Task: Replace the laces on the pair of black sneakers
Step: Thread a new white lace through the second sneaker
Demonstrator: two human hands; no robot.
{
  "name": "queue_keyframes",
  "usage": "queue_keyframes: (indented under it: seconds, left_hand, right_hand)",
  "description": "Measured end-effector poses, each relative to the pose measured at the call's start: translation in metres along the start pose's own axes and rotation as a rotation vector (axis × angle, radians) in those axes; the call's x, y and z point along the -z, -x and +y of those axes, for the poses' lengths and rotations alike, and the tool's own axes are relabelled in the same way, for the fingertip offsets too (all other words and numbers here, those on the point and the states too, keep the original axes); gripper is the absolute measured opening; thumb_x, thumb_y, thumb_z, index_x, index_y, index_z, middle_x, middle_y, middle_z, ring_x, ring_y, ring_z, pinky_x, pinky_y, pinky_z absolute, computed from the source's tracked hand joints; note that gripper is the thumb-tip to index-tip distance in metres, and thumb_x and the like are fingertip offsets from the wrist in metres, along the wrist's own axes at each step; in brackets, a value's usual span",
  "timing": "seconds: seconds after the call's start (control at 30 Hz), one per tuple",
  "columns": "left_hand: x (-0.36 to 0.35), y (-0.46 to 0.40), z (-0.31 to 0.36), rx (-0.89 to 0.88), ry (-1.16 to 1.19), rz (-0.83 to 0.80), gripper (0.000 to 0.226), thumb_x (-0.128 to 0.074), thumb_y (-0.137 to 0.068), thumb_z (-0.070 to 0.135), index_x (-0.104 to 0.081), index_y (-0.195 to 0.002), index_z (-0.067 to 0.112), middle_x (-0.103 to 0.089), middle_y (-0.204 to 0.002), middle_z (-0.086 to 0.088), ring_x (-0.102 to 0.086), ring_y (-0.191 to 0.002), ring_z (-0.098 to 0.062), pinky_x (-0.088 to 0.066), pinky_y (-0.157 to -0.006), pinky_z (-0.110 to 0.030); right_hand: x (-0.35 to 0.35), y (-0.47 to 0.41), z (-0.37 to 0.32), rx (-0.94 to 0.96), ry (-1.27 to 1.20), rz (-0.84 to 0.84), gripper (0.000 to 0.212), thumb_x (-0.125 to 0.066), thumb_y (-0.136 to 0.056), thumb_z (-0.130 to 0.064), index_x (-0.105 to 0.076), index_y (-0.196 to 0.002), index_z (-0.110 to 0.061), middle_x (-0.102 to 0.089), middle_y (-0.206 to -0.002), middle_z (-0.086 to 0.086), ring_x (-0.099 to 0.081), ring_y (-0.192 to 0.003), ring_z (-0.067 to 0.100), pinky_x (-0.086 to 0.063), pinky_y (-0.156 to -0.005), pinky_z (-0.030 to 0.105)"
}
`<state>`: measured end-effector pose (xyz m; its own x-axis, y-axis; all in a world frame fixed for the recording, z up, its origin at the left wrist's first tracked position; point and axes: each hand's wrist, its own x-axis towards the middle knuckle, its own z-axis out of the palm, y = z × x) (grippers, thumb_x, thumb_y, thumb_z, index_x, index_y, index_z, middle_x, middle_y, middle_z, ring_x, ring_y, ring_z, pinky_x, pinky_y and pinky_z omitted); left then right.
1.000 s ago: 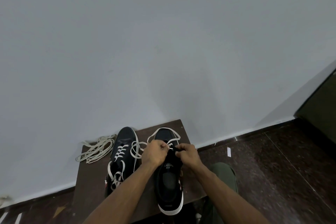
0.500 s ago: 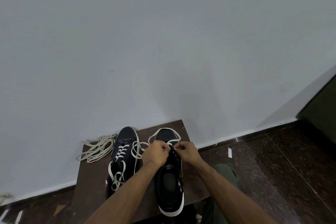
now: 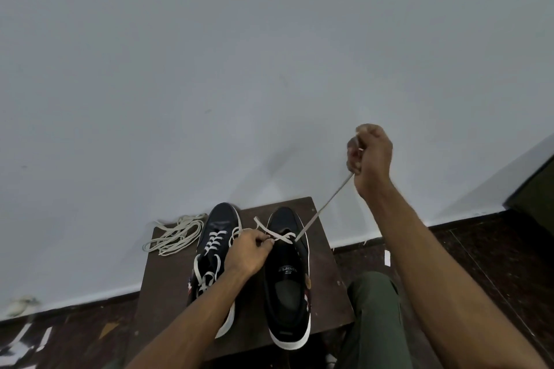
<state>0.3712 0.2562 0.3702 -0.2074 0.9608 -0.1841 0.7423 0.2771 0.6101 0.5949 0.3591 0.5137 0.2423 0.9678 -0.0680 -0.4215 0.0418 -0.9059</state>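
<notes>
- Your right hand (image 3: pixel 371 156) is raised in front of the pale grey wall (image 3: pixel 239 54), fingers curled tight round one end of a flat off-white lace (image 3: pixel 322 209), which is running taut and slanting down to the right-hand black canvas sneaker with a white sole (image 3: pixel 287 272).
- Your left hand (image 3: pixel 250 252) is resting low at that sneaker's front eyelets, fingertips pinching the lace where it is crossing the tongue; the lace's other end is lying loose over the toe.
- Your hands are sitting well apart, one high, one on the shoe.
- The left-hand black sneaker (image 3: pixel 216 249) is standing just beside the first, toe to the wall, white lace already running through its eyelets, ends lying loose.
- Both sneakers are sitting on a small dark brown wooden stool (image 3: pixel 162 284).
- A loose tangle of off-white spare laces (image 3: pixel 177 234) is lying at the stool's far left corner, by the wall.
- Your olive-green trouser leg (image 3: pixel 374 308) is showing at the stool's right, over the dark speckled floor (image 3: pixel 479 263).
</notes>
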Motion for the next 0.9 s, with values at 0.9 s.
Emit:
queue_keyframes:
  seconds: [0.9]
  left_hand:
    - [-0.002,-0.001,0.000,0.079,0.130,-0.090,0.042,-0.053,-0.092,0.023,-0.050,-0.051,0.016,-0.054,-0.057,0.003,-0.053,-0.060,-0.017,-0.041,-0.062,-0.031]
  right_hand:
    - [-0.007,0.046,0.049,-0.198,0.008,-0.203,0.015,-0.037,-0.091,-0.006,-0.046,-0.080,-0.011,-0.065,-0.071,0.011,-0.036,-0.039,0.014,-0.021,-0.039,0.021]
